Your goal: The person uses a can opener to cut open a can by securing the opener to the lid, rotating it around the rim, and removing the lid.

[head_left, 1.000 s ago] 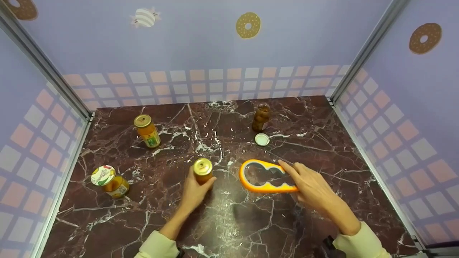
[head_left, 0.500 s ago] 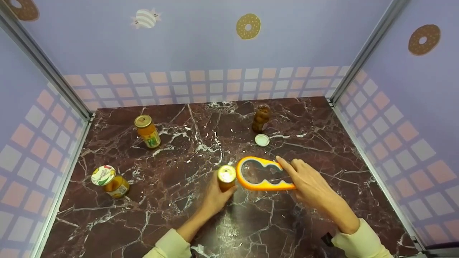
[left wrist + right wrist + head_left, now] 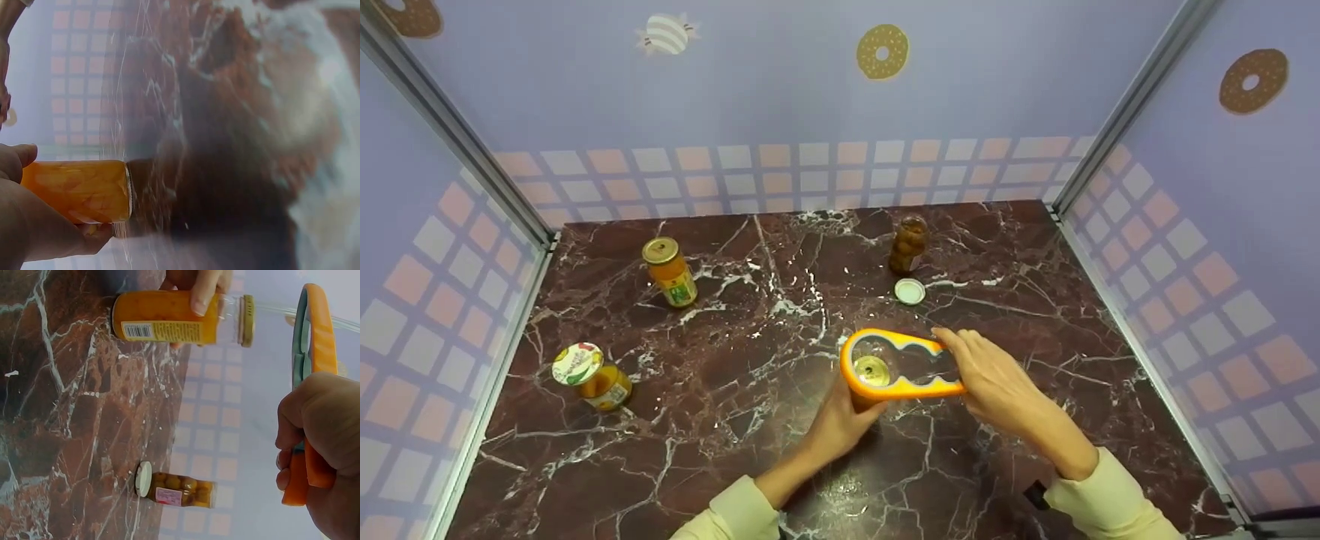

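Both hands are engaged: the left hand (image 3: 840,424) grips the jar (image 3: 166,324) upright on the table (image 3: 720,450), the right hand (image 3: 997,382) clasps the opener (image 3: 901,364); lower its largest ring squarely over the lid (image 3: 872,370).

The opener (image 3: 901,365) hangs over the held jar (image 3: 871,373), near the table's (image 3: 735,450) middle. Behind them a loose lid (image 3: 910,291) lies just before a far jar (image 3: 908,244). Two more jars stand at left, one (image 3: 670,271) behind the other (image 3: 589,375).
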The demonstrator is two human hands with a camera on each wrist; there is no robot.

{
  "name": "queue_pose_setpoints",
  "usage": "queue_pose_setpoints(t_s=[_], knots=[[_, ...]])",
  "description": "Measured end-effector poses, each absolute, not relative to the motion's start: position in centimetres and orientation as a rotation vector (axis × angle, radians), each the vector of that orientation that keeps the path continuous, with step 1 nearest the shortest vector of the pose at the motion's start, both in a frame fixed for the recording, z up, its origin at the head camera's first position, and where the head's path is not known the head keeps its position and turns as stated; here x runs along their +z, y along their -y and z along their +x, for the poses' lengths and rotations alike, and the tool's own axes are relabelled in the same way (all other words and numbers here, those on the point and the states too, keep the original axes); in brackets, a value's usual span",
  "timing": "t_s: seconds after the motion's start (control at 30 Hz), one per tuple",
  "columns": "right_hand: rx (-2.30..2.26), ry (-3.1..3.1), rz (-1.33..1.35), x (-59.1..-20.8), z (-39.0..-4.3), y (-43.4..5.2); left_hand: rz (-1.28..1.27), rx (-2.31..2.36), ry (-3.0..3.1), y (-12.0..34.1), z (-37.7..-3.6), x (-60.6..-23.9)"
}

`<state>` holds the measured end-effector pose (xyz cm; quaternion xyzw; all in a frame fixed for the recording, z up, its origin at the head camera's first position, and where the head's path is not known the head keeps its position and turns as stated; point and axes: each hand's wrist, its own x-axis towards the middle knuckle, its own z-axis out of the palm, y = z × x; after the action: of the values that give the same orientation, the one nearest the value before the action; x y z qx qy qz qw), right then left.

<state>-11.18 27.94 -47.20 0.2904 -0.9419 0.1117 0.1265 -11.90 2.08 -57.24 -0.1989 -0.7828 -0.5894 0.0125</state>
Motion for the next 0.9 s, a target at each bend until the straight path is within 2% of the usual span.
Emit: queue_pose_setpoints(t_s=[0.27,0.9], knots=[[0.306,2.719,0.907,-48.2,-11.8,-27.6,-0.722,-1.881,2.459,-3.4,-11.1,-57.4],[0.351,2.711,0.964,-50.1,-12.0,-26.6,-0.661,-1.874,2.48,-4.2,-10.5,-57.2]])
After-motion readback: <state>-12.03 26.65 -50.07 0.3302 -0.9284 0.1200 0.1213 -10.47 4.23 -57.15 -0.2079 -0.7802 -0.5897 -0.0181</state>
